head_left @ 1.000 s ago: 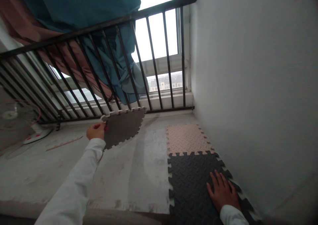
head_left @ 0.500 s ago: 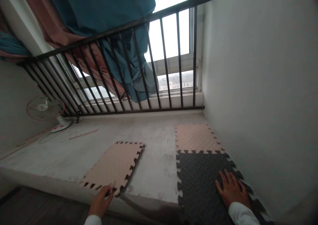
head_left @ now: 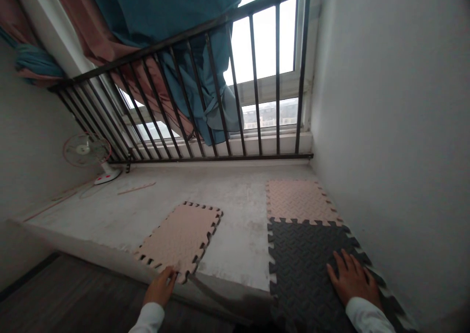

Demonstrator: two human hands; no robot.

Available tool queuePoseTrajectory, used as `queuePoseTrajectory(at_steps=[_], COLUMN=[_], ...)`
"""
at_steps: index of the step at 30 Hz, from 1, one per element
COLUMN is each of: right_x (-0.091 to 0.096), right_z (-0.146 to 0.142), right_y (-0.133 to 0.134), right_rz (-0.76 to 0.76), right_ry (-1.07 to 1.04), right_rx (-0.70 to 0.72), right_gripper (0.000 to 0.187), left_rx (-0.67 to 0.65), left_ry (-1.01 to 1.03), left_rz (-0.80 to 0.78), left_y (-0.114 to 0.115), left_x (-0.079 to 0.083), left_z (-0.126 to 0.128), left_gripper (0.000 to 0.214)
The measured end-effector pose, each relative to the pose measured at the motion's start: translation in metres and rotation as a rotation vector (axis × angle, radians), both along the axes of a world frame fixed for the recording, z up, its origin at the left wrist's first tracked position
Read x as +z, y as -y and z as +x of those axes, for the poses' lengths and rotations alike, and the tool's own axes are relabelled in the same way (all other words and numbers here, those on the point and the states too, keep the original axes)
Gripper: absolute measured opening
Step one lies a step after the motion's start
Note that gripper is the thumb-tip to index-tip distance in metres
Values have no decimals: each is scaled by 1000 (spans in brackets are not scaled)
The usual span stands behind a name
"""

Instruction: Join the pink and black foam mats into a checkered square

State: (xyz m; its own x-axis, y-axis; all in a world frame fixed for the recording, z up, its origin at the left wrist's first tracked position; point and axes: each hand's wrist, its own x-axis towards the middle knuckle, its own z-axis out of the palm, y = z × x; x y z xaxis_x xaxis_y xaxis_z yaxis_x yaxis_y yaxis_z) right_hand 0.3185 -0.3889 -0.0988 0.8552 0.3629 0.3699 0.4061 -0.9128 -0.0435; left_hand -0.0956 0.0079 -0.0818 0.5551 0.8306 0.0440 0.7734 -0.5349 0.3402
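Okay, left hand (head_left: 160, 286): fingers nearly together, pinching the near edge of the loose beige mat (head_left: 183, 235), close to its right corner. That mat is over the pale ledge (head_left: 242, 242), well apart from the dark mat (head_left: 301, 264) and the joined beige mat (head_left: 299, 201) behind it; whether its whole underside touches down, I can't tell. Right hand (head_left: 354, 279): fingers slightly spread, palm down on the dark mat, gripping nothing.

Risks: my pinch takes in only a small bit of edge, so the foam could slip or bend if I pull fast. The near corner is right at the ledge's front lip, so too much overhang could tip the mat toward the dark floor (head_left: 84, 294). Teeth look thin; dragging could catch or fold one. On the right, leaning hard or sideways could slide the dark mat along the wall (head_left: 396, 127) and part its seam.
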Motion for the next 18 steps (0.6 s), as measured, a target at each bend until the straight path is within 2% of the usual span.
queuePoseTrajectory(at_steps=[5,12,18], right_x=[10,13,15], right_z=[-4,-5,-4], right_y=[-2,-2,-2], right_rz=[-5,-39,-62], right_ry=[-41,-38,-60], right_rx=[-13,-18,-20], right_gripper=[51,53,54], left_rx=[30,-74,-65], left_ry=[-80,-83,-64], left_rz=[51,45,12], left_y=[5,-2,2], left_x=[1,-3,6], left_z=[0,-5,-2], left_gripper=[24,27,23])
